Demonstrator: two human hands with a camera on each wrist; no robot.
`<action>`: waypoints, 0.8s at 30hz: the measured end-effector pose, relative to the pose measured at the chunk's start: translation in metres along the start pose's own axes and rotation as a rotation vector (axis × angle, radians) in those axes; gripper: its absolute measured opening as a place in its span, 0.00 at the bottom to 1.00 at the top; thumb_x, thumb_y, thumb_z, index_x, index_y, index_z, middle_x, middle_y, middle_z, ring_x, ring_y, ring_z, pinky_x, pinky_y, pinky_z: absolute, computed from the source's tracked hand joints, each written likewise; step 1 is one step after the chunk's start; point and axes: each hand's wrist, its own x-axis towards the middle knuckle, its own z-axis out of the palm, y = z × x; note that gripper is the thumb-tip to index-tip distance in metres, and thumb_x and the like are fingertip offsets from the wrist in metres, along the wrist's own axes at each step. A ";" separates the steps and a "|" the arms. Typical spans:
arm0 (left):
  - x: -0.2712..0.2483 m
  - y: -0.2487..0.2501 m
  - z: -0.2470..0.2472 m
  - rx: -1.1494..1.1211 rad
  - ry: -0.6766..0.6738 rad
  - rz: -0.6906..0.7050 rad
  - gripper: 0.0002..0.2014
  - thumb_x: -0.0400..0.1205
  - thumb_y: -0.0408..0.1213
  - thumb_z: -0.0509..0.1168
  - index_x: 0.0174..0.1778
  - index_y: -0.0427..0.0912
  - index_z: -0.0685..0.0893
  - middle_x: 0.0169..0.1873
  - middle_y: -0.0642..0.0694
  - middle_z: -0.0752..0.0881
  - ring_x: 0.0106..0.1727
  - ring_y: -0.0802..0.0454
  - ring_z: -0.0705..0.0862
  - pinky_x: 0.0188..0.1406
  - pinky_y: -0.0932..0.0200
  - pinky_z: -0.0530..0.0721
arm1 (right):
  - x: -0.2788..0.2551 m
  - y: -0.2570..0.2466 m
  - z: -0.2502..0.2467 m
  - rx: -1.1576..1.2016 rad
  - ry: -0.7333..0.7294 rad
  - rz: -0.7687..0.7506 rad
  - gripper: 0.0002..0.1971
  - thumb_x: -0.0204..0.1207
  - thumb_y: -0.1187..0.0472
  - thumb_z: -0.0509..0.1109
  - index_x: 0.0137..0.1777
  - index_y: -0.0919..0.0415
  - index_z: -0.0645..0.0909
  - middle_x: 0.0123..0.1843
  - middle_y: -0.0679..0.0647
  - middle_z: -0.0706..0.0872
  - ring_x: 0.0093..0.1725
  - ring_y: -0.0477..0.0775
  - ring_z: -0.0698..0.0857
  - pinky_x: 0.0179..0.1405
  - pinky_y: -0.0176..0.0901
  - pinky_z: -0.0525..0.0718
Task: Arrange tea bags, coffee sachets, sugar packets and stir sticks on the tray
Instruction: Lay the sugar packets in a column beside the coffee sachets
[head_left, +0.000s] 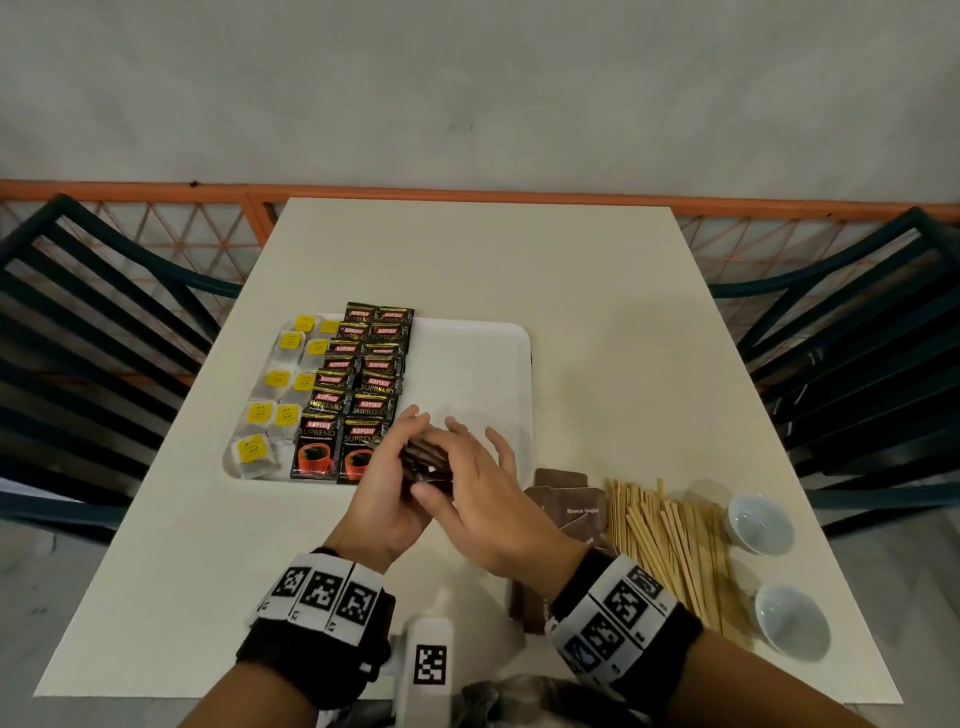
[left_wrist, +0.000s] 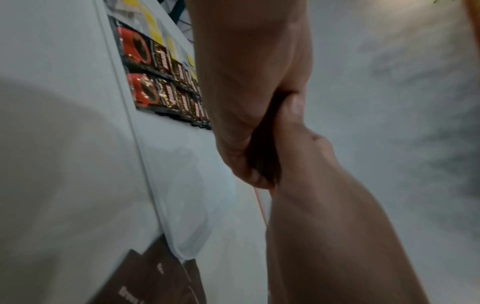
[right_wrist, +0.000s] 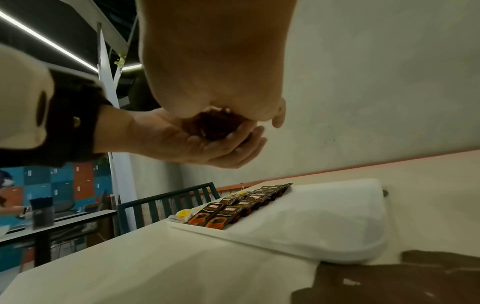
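Observation:
A white tray holds tea bags with yellow tags along its left side. Beside them lie two columns of black coffee sachets. Over the tray's front edge my left hand cups a stack of brown sugar packets. My right hand lies over the stack, pinching it between thumb and fingers. In the right wrist view the stack sits in the left palm. More sugar packets and wooden stir sticks lie on the table to the right.
Two small white bowls stand right of the sticks. Dark slatted chairs flank the table on the left and the right. A white marker block sits at the front edge. The tray's right half is bare.

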 end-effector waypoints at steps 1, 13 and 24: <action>0.000 -0.001 -0.005 -0.022 -0.002 0.013 0.14 0.79 0.39 0.63 0.61 0.45 0.79 0.44 0.42 0.85 0.49 0.45 0.86 0.43 0.50 0.87 | -0.001 0.003 -0.003 0.022 -0.067 0.007 0.24 0.83 0.49 0.53 0.77 0.56 0.58 0.79 0.52 0.66 0.83 0.47 0.48 0.82 0.51 0.40; -0.004 -0.010 -0.036 -0.045 -0.077 -0.051 0.13 0.70 0.33 0.62 0.51 0.41 0.81 0.42 0.38 0.88 0.41 0.41 0.89 0.38 0.50 0.89 | -0.041 0.112 -0.052 -0.410 -0.505 0.367 0.60 0.54 0.35 0.79 0.81 0.49 0.46 0.81 0.52 0.56 0.81 0.57 0.53 0.79 0.61 0.49; -0.005 -0.015 -0.034 0.071 -0.003 -0.077 0.08 0.82 0.32 0.57 0.53 0.41 0.79 0.46 0.38 0.86 0.47 0.40 0.87 0.40 0.50 0.90 | -0.030 0.113 -0.030 -0.440 -0.388 0.342 0.23 0.74 0.45 0.66 0.64 0.56 0.71 0.64 0.52 0.73 0.67 0.54 0.71 0.69 0.52 0.62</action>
